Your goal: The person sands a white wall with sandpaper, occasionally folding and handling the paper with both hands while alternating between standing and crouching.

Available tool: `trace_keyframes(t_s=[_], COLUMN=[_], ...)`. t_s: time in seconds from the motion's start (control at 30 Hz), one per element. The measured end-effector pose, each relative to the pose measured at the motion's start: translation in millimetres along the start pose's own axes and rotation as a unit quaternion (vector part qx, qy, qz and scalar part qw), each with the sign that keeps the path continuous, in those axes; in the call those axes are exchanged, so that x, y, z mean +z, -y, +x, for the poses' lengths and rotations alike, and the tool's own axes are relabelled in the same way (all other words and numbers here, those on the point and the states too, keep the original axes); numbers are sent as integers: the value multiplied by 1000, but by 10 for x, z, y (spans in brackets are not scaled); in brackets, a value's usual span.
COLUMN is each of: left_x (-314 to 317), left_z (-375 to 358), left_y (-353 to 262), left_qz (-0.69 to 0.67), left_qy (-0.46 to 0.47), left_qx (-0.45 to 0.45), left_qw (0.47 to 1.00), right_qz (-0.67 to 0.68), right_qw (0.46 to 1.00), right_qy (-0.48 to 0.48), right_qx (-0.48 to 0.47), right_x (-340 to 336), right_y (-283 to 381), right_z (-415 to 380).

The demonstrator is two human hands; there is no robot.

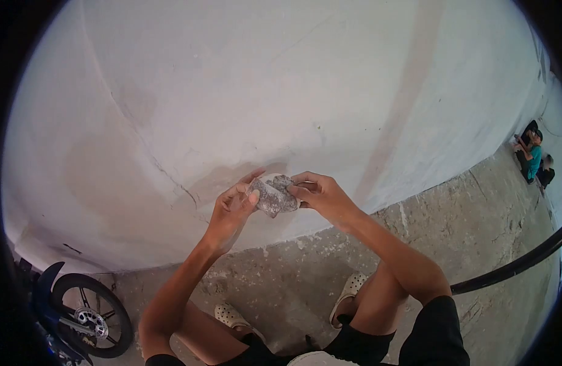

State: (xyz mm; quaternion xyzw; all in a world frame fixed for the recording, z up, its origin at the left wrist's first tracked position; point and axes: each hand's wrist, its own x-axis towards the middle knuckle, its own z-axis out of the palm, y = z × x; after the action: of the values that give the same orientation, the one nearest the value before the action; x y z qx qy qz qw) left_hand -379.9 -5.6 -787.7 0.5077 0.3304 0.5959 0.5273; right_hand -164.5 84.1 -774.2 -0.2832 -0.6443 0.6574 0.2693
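Observation:
Both hands hold a crumpled grey, white-flecked piece [273, 198] up in front of the wall, at the middle of the view. My left hand [236, 200] pinches its left edge, thumb on the near face. On the right side, my right hand [314, 192] grips the piece between thumb and fingers. Something whitish shows at the top of the piece, between the hands. What the piece is made of cannot be told.
A pale wall [244, 79] with a crack rises ahead. Below is a rough concrete floor [464, 219]. A motorbike wheel [92, 315] stands at lower left. A black curved bar [512, 263] crosses the right side. People [529, 155] sit far right by the wall.

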Motion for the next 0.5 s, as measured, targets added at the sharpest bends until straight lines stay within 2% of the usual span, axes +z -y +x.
trace_keyframes(t_s=[0.03,0.1,0.13,0.17,0.2,0.3,0.5], left_x=[-22,-59,-55,-40,-30,-21,0], left_z=[11,49,48,50,53,67,53], left_y=[36,117,131,145,147,138,166], left_qz=[-1,156,156,135,113,93,166], left_qy=[0,-9,-9,-31,-54,-62,-77], left_qx=[-1,68,68,27,-13,-36,27], left_qw=[1000,985,985,990,992,993,983], right_qz=[3,6,86,165,164,180,121], right_qw=[1000,1000,996,986,986,983,992], right_qy=[-11,-23,-20,-16,-15,-5,17], right_qx=[8,17,-9,-34,-34,-46,8], right_x=[10,44,79,101,94,29,34], right_y=[-11,-22,-24,-20,-11,29,26], right_z=[12,15,-5,-13,-11,-10,-21])
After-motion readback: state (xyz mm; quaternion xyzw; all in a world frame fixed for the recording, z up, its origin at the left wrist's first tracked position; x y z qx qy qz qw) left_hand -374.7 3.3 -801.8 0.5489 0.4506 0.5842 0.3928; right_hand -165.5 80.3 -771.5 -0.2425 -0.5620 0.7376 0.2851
